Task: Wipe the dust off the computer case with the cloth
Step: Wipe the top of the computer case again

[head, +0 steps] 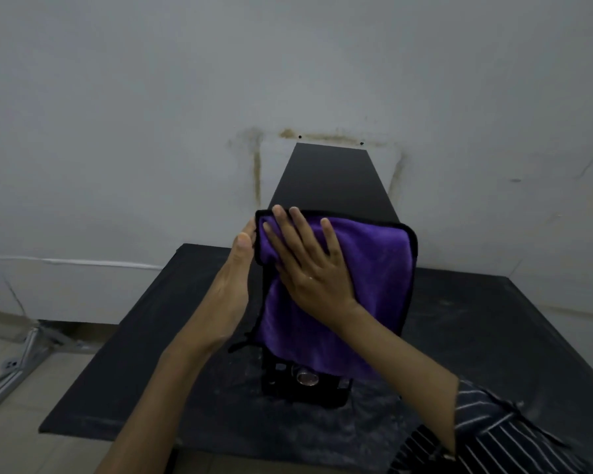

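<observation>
Purple microfibre with a black hem, the cloth (356, 268) is draped over the near upper edge of the computer case (332, 179), which stands upright on a dusty black table (124, 354) directly in front of the person. The case's top panel runs with its long axis straight away from the body toward the grey wall (151, 97), and most of that panel beyond the cloth is uncovered. The right hand (308, 261) lies flat on the cloth with its fingers straight and spread, pressing it against the front of the case; it grasps nothing. The left hand (235, 268) rests with straight fingers on the case's left side, touching the cloth's hem, and seems to steady the case. Since the right hand is already on the cloth, I judge the next stroke is its work, probably pushed forward along the top.
</observation>
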